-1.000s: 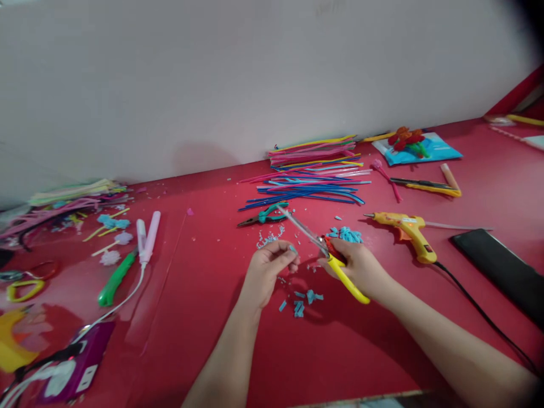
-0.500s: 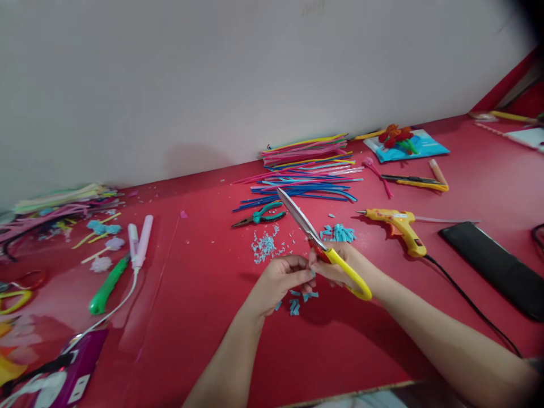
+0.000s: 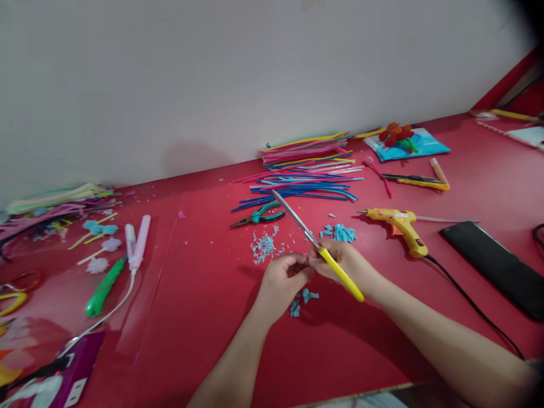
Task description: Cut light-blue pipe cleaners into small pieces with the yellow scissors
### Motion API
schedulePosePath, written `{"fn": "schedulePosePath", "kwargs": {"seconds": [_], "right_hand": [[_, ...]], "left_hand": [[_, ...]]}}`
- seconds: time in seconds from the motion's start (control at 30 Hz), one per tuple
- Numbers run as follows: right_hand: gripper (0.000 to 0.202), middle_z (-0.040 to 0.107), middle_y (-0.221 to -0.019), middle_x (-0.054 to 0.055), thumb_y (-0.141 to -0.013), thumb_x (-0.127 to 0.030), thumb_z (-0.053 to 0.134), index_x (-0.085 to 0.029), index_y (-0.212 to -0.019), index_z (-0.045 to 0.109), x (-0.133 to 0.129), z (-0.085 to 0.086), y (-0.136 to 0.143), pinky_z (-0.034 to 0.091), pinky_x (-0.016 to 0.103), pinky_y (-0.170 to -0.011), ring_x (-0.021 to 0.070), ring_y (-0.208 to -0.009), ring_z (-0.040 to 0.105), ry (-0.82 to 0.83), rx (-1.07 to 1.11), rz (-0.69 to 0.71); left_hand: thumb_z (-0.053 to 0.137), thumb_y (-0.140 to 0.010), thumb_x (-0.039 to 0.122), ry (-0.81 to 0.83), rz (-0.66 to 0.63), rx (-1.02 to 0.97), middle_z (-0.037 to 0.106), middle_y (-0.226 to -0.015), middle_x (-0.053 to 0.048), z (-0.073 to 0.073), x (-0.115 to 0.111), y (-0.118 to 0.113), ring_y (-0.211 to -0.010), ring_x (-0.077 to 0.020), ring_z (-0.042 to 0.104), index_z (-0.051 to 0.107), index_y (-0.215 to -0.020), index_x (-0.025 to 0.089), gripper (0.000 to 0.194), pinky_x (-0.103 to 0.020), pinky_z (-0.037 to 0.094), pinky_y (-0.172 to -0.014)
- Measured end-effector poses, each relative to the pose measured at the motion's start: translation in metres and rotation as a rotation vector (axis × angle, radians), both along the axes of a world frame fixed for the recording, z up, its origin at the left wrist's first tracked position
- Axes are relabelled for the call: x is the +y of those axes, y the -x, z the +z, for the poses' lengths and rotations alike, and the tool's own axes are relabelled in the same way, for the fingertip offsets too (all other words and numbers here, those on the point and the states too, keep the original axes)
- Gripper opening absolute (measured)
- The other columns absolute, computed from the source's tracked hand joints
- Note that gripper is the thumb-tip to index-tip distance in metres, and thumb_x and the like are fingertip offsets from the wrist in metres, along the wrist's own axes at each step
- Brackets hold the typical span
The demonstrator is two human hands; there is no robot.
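Note:
My left hand (image 3: 283, 283) is closed in a pinch, its fingertips meeting those of my right hand (image 3: 346, 265). Between them, the fingers now hide the small light blue pipe cleaner piece seen there half a second ago. Scissors with yellow handles (image 3: 342, 275) hang on my right hand, blades pointing up and away to the left. Below the hands lie several light blue cut pieces (image 3: 294, 308). Just beyond my right hand is a pile of light blue pieces (image 3: 343, 233). Fine blue clippings (image 3: 263, 247) are scattered beyond my left hand.
Teal-handled pliers (image 3: 259, 215) lie before a stack of colourful pipe cleaners (image 3: 304, 153). To the right are a yellow glue gun (image 3: 397, 224) with a cord and a black case (image 3: 493, 266). A pink styling iron (image 3: 138, 241) and green-handled tool (image 3: 104, 289) lie left.
The scissors have turned, so their handles look narrower, edge-on. The light blue piece between my fingertips has gone out of sight. Both hands stay together.

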State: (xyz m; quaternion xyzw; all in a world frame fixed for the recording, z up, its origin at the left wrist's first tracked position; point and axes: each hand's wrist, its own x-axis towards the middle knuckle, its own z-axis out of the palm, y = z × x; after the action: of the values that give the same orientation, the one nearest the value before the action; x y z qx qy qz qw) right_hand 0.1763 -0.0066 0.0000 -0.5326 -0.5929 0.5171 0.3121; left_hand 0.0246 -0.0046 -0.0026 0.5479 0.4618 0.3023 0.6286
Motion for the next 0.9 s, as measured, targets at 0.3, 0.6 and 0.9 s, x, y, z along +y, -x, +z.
{"fn": "schedulePosePath", "kwargs": {"seconds": [0.3,0.6,0.9], "right_hand": [[0.029,0.045,-0.054,-0.004,-0.069,-0.047,0.051,-0.02,-0.073,0.043,-0.003,0.005,-0.018,0.025,0.021,-0.046,0.0097,-0.048,0.04,-0.257,-0.577,-0.013],[0.037,0.058,-0.063,0.004,-0.075,-0.055,0.036,-0.019,-0.079,0.042,-0.01,-0.005,-0.013,0.019,0.025,-0.047,0.0165,-0.055,0.053,-0.336,-0.946,0.163],[0.036,0.058,-0.059,0.003,-0.078,-0.054,0.032,-0.019,-0.077,0.043,-0.011,-0.009,-0.012,0.016,0.025,-0.046,0.0152,-0.05,0.052,-0.369,-1.0,0.201]], "left_hand": [[0.062,-0.065,0.022,0.121,0.36,-0.259,0.06,-0.063,-0.001,0.005,0.012,0.009,-0.055,-0.009,0.054,0.055,-0.077,0.013,0.017,-0.022,0.043,-0.057],[0.059,-0.068,0.018,0.072,0.479,-0.428,0.058,-0.063,0.001,0.003,0.02,0.022,-0.055,-0.0061,0.051,0.057,-0.072,0.014,0.006,-0.017,0.04,-0.054],[0.06,-0.067,0.019,0.05,0.504,-0.429,0.055,-0.06,0.002,0.004,0.021,0.021,-0.052,-0.0062,0.049,0.057,-0.071,0.013,0.007,-0.019,0.038,-0.053]]}}
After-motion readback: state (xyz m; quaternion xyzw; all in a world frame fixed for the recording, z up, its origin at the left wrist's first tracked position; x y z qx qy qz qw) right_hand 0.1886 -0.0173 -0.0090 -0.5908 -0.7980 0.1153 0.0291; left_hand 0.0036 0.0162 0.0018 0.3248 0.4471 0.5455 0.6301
